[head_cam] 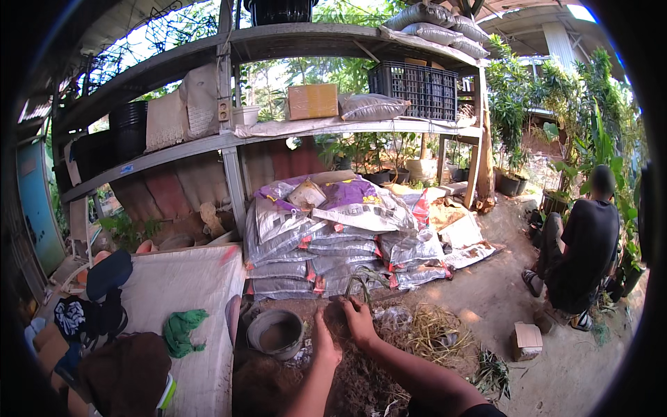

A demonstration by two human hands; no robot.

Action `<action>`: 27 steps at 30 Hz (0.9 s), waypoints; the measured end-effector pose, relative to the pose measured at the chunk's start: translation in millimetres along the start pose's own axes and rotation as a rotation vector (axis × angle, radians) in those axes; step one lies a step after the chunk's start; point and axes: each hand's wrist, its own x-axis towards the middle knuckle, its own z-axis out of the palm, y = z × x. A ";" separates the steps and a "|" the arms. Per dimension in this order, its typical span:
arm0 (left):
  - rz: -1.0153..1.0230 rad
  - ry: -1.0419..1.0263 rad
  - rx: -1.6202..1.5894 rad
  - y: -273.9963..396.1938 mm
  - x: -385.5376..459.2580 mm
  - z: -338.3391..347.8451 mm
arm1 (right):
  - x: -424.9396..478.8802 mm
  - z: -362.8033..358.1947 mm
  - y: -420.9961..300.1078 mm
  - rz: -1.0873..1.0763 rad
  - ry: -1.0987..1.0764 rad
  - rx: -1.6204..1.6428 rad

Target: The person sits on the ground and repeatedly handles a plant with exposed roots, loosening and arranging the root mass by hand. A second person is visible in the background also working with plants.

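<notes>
A dark, soil-like clump [336,315] with long drooping leaves [365,281] at its top is between my two hands, in front of the stacked sacks. My left hand [325,339] presses the clump's left side with its palm, and my right hand [358,319] curls round its right side. To the left of my left hand stands a round grey bucket [275,333] with brownish contents. Brown fibrous matter [359,375] lies on the ground below my hands. The fingertips are partly hidden by the clump.
Stacked plastic sacks [338,255] stand ahead under a wooden shelf [312,130]. A pale board [182,292] with a green cloth [183,333] is at the left. Dry grass [437,331] and a small carton [527,341] lie right; a person [583,250] crouches beyond.
</notes>
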 end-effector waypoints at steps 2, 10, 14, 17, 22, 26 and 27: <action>-0.021 0.044 -0.040 2.8 -7.5 6.3 | 8.9 3.1 25.5 -0.096 0.126 -0.083; 0.106 0.321 0.016 21.6 -8.7 -3.8 | -13.8 34.9 26.5 -0.209 0.093 -0.178; 0.082 0.225 0.139 24.3 -14.4 -13.1 | -10.5 30.6 30.4 -0.182 0.095 -0.122; 0.004 0.120 0.070 19.1 -1.9 -35.2 | -21.0 34.4 8.3 -0.173 0.033 -0.178; 0.072 0.205 0.012 21.3 -19.8 -2.0 | -39.0 45.9 -17.8 -0.400 0.151 -0.231; 0.109 0.336 0.145 23.7 -30.4 7.9 | -36.4 42.1 -3.4 -0.265 0.056 -0.048; 0.103 0.305 0.134 24.2 -30.8 7.3 | -34.4 40.7 1.5 -0.273 0.076 -0.099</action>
